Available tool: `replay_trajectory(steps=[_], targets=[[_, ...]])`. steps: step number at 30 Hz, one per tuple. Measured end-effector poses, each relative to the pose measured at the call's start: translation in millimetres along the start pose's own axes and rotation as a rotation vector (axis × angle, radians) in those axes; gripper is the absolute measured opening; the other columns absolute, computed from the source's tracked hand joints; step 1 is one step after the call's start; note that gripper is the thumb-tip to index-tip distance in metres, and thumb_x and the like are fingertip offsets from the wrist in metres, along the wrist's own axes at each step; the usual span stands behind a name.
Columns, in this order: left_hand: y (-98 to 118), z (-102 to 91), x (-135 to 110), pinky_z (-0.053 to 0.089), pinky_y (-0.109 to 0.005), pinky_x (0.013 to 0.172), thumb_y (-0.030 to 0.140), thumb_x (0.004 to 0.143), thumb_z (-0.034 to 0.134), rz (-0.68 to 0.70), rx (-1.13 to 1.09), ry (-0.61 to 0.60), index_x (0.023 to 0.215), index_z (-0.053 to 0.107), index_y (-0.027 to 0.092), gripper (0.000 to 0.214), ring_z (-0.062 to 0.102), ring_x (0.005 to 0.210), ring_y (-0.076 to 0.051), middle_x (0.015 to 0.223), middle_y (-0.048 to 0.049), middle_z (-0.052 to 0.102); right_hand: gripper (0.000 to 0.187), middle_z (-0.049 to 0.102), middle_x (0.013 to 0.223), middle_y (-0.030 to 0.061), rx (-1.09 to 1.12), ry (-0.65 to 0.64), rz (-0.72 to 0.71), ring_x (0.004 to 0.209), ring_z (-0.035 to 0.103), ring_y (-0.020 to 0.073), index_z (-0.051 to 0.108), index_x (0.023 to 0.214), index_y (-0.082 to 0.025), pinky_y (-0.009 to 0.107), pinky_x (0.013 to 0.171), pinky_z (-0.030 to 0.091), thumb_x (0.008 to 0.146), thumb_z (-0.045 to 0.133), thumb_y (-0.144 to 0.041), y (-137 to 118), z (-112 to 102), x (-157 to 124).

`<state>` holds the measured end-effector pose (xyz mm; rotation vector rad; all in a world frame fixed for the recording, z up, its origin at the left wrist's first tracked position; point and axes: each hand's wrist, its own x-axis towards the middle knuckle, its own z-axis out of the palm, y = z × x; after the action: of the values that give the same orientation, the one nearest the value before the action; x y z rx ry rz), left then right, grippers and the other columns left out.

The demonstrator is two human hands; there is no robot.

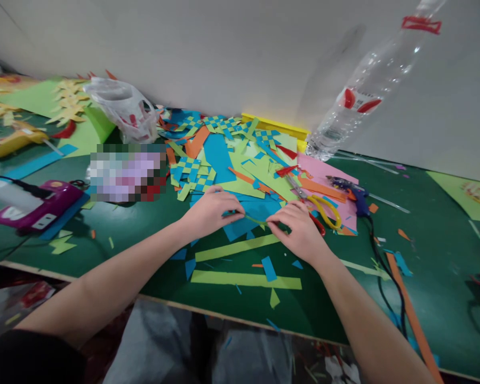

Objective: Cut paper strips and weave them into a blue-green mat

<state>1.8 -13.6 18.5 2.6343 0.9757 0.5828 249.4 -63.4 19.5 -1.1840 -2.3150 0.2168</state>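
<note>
Together, the left hand (216,210) and the right hand (298,229) pinch a narrow green paper strip (256,220) between their fingertips.
It bridges the gap between them above the dark-green table (444,298); two long, flat lime paper strips (244,279) lie nearer, yellow-handled metal scissors (304,193) farther right.

That table (452,266) is deep green from here; the held paper strip (256,219) lime, the woven paper (190,172) checkered blue and lime, the scissors (312,199) yellow-handled, the power strip (58,201) purple.
</note>
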Motion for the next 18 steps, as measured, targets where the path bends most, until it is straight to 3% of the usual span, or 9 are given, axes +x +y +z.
replay_trajectory(steps=[8, 18], targets=[[-1.6, 2.0, 0.5, 0.033, -0.037, 0.096, 0.036, 0.088, 0.059, -0.018, -0.104, 0.028, 0.083, 0.069, 0.024, 0.016, 0.062, 0.071, -0.014, 0.080, 0.0026, 0.072, 0.012, 0.066, 0.080, 0.0009, 0.046, 0.031, 0.018, 0.080, 0.058, 0.0180, 0.061, 0.082, -0.023, 0.041, 0.092, 0.039, 0.089, 0.052, -0.020, -2.6, -2.0, 0.5], [2.5, -2.3, 2.3, 0.043, -0.027, 0.074, 0.038, 0.086, 0.059, -0.080, -0.228, 0.009, 0.082, 0.069, 0.021, 0.020, 0.060, 0.069, -0.014, 0.073, 0.0005, 0.070, 0.011, 0.068, 0.084, 0.0030, 0.162, 0.020, 0.154, 0.085, 0.058, 0.0206, 0.061, 0.084, -0.023, 0.034, 0.077, 0.046, 0.090, 0.052, -0.024, -2.0, -5.2, -3.6]])
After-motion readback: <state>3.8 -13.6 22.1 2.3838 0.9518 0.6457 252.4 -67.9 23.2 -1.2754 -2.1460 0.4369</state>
